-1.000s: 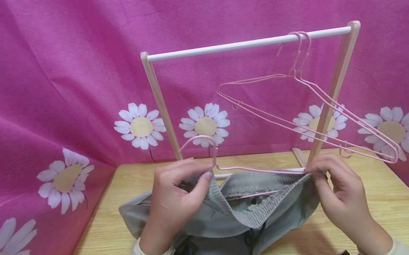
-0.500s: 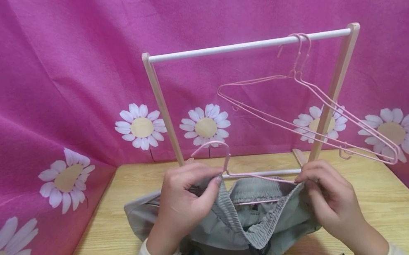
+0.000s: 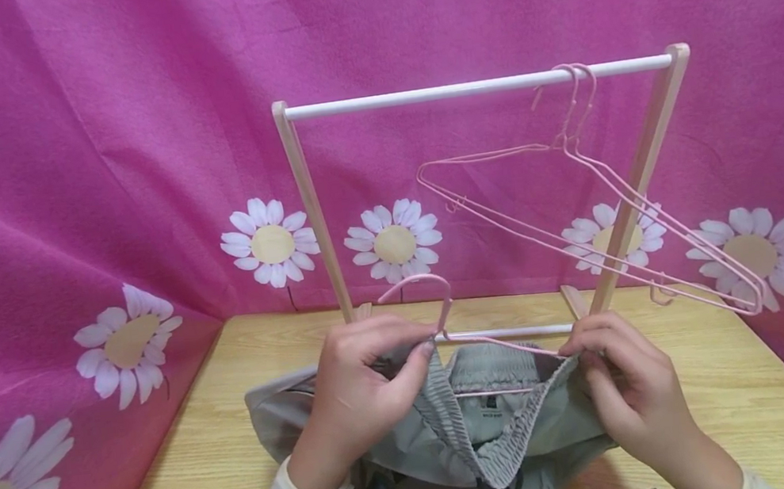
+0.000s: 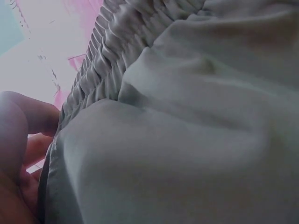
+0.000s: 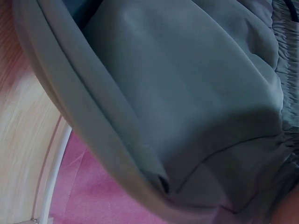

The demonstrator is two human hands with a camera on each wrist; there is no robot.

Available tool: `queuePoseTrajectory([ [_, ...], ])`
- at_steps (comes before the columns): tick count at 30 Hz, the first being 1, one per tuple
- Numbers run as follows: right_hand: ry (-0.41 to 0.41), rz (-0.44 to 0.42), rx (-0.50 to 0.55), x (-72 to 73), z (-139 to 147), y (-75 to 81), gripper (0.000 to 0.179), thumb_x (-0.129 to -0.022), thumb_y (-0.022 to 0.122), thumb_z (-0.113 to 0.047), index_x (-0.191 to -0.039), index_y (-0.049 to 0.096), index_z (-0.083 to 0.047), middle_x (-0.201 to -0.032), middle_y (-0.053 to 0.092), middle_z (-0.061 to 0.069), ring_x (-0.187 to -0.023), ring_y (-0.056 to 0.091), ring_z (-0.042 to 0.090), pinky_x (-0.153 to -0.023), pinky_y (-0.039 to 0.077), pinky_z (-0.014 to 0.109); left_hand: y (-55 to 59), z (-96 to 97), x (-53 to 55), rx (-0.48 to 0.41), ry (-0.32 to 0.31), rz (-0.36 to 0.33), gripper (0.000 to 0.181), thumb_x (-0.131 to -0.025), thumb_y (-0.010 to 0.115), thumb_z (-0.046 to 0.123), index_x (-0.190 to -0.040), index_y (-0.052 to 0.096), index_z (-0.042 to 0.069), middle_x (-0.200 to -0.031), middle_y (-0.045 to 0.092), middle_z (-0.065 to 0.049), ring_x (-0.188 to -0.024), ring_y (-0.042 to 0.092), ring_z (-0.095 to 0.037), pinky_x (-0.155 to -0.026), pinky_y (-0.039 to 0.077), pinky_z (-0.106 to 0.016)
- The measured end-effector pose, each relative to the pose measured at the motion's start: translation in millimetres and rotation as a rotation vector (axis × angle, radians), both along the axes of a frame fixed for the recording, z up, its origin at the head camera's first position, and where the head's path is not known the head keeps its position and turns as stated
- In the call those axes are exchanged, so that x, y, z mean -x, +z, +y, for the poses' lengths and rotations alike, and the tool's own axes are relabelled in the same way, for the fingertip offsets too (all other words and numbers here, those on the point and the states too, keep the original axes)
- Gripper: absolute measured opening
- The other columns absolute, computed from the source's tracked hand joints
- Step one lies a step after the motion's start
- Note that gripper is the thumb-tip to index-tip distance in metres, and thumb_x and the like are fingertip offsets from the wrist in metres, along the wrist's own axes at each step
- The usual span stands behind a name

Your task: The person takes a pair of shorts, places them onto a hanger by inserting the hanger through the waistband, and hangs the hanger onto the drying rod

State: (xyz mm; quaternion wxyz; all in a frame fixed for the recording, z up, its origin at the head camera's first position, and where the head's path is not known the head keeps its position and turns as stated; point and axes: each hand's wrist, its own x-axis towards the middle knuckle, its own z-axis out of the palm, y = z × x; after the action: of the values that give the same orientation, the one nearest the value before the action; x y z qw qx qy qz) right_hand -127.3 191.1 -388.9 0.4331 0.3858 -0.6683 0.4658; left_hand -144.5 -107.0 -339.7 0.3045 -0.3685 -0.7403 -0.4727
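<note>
Grey pants (image 3: 562,434) with a gathered elastic waistband and a dark drawstring are held up, the waist gaping toward me. A pink wire hanger (image 3: 491,338) sits in the waist, its hook rising above the cloth and its lower bar showing inside. My left hand (image 3: 368,394) pinches the waistband beside the base of the hook. At the hanger's right end, my right hand (image 3: 636,386) pinches the other side of the waistband. The gathered waistband (image 4: 112,56) fills the upper left wrist view. The right wrist view shows mostly grey cloth (image 5: 187,84) and little of the hand.
Behind the pants stands a clothes rack with a white top rail (image 3: 419,96) and wooden posts. Two pink hangers (image 3: 591,160) hang at its right side. The wooden table (image 3: 189,425) lies beneath, with a pink daisy-printed cloth (image 3: 137,144) around it.
Both hands have come closer together, and the hanger's hook has shifted right and slightly down. The front of the waistband sags lower, showing more of the hanger's bar and an inner label.
</note>
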Motion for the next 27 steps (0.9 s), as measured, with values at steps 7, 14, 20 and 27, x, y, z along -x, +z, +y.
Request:
queuePoseTrajectory([
  [7, 0.007, 0.012, -0.010, -1.6, -3.0, 1.2, 0.019, -0.089, 0.052, 0.020, -0.092, 0.070, 0.015, -0.097, 0.068, 0.017, -0.103, 0.064, 0.016, -0.095, 0.049, 0.016, -0.9, 2.1, -0.6, 0.013, -0.010, -0.005, 0.019, -0.089, 0.082, 0.002, -0.105, 0.087, 0.011, -0.098, 0.083, 0.001, -0.089, 0.077, -0.009, -0.078, 0.060, -0.024],
  [14, 0.003, 0.023, -0.022, -1.4, -3.5, 0.2, 0.028, -0.080, 0.049, 0.024, -0.096, 0.070, 0.017, -0.098, 0.067, 0.019, -0.101, 0.063, 0.014, -0.090, 0.049, 0.014, -0.9, 3.9, -1.0, 0.017, -0.027, -0.012, 0.020, -0.090, 0.082, 0.003, -0.106, 0.087, 0.012, -0.099, 0.083, 0.002, -0.089, 0.078, -0.006, -0.078, 0.061, -0.023],
  [20, 0.012, 0.005, -0.022, -2.7, -4.4, -0.8, 0.029, -0.081, 0.049, 0.024, -0.104, 0.065, 0.021, -0.102, 0.068, 0.014, -0.098, 0.062, 0.013, -0.087, 0.049, 0.013, -1.6, 5.2, -0.9, 0.024, -0.035, -0.014, 0.021, -0.090, 0.082, 0.003, -0.108, 0.087, 0.013, -0.100, 0.084, 0.003, -0.090, 0.078, -0.006, -0.078, 0.060, -0.023],
  [27, 0.006, 0.005, -0.037, -4.7, -6.2, -0.1, 0.029, -0.082, 0.050, 0.023, -0.106, 0.065, 0.021, -0.102, 0.068, 0.014, -0.099, 0.063, 0.012, -0.091, 0.049, 0.014, -3.1, 7.5, -2.5, 0.038, -0.040, -0.013, 0.020, -0.091, 0.082, 0.003, -0.108, 0.087, 0.013, -0.099, 0.083, 0.003, -0.091, 0.077, -0.005, -0.076, 0.059, -0.022],
])
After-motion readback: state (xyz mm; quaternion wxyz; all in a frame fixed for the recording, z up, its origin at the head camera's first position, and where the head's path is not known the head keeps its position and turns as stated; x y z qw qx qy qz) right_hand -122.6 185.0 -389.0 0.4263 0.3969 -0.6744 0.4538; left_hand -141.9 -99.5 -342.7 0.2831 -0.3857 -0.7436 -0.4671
